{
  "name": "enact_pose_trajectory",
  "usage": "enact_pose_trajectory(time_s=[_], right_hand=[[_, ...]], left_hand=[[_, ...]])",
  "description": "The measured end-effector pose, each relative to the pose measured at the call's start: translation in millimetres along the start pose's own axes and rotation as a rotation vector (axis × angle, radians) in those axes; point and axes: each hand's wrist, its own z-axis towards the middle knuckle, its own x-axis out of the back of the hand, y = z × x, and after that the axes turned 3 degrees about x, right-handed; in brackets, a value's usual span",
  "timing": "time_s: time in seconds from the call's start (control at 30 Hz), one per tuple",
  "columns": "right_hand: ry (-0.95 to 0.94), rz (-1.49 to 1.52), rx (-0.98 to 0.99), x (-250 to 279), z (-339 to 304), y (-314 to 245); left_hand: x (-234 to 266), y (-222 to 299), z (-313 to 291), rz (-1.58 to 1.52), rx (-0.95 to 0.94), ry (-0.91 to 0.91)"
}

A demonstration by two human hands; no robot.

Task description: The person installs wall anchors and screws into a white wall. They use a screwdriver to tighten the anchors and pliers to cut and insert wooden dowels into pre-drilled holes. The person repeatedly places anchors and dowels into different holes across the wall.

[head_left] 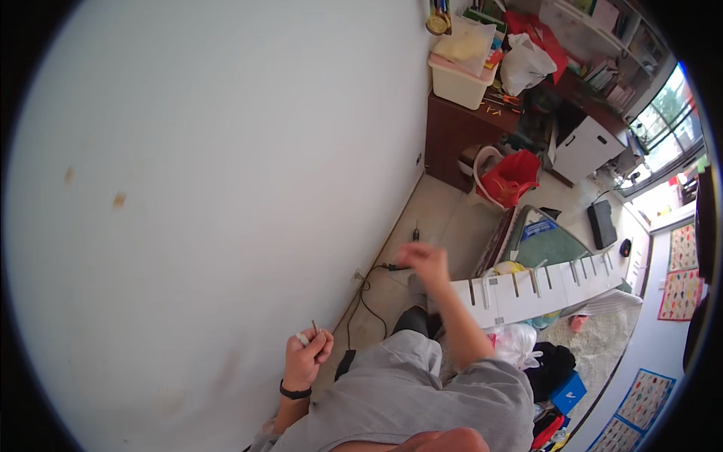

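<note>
My left hand (304, 357), with a dark band on its wrist, is closed near the white wall (203, 248). Its fingers hold a thin greyish stick-like piece (315, 326) and a short white piece (302, 339); their exact kind is too small to make out. Raised over the floor beside my leg, my right hand (424, 262) is smeared by motion, and whether anything is in it does not show. Below it lies a dark power tool (415, 235) with a thin bit, and a black cable (367, 285) runs along the floor.
A long white slotted board (538, 291) with metal bars lies to my right over bags and a bed. Ahead stand a red bag (512, 178), a brown desk (450, 143) with a white bin (459, 81), and a black case (602, 224) on the floor.
</note>
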Motion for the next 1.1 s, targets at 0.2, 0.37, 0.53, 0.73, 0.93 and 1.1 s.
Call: enact_pose_trajectory(time_s=[0.2,0.37,0.53,0.73,0.93,1.1], right_hand=[[0.654,-0.557,0.309,252,285,67],[0.824,-1.072,0.367,350,419,7],[0.642,-1.373,0.328,370,476,-11],[0.328,-1.740,0.367,371,498,-26],[0.201,-2.011,0.447,375,532,-31],[0.494,-1.599,0.867,329,446,78]], left_hand=[[-42,6,69,0.039,0.307,0.195],[-66,3,120,0.048,0.421,0.272],[-84,12,147,0.022,0.432,0.353],[-91,28,165,0.099,0.448,0.359],[-74,33,177,0.121,0.424,0.269],[-72,53,149,-0.011,0.310,0.224]])
